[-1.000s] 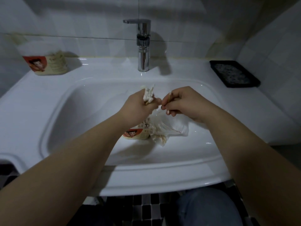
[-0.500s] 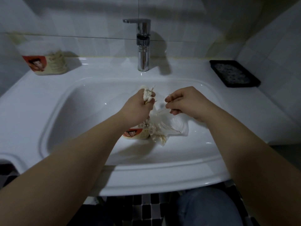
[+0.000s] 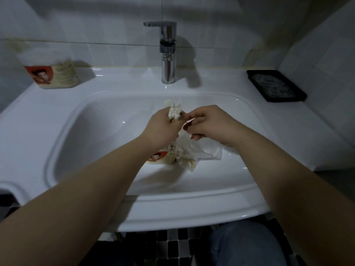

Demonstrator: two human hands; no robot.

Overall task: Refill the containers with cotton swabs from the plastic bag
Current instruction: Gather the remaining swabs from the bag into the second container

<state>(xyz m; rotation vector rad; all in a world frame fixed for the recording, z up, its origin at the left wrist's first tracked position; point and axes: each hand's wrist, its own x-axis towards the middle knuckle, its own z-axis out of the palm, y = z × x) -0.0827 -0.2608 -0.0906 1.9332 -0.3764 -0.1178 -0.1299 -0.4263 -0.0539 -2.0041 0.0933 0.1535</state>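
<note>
My left hand is closed around a bunch of cotton swabs, whose white tips stick up above the fist. My right hand is right beside it, its fingers pinched on a single swab next to the bunch. Below both hands a clear plastic bag with more swabs lies in the sink basin. A round container with a red cartoon label lies against the bag, partly hidden by my left wrist. A second container of the same kind stands on the sink's back left corner.
The white sink fills the view, with a chrome tap at the back middle. A black soap dish sits on the back right ledge. Tiled walls close in behind and at the right. Dark checkered floor shows below the sink's front edge.
My right hand drew a little away from the left hand half a second ago and has come back against the bunch. The left hand has stayed in place with the swabs.
</note>
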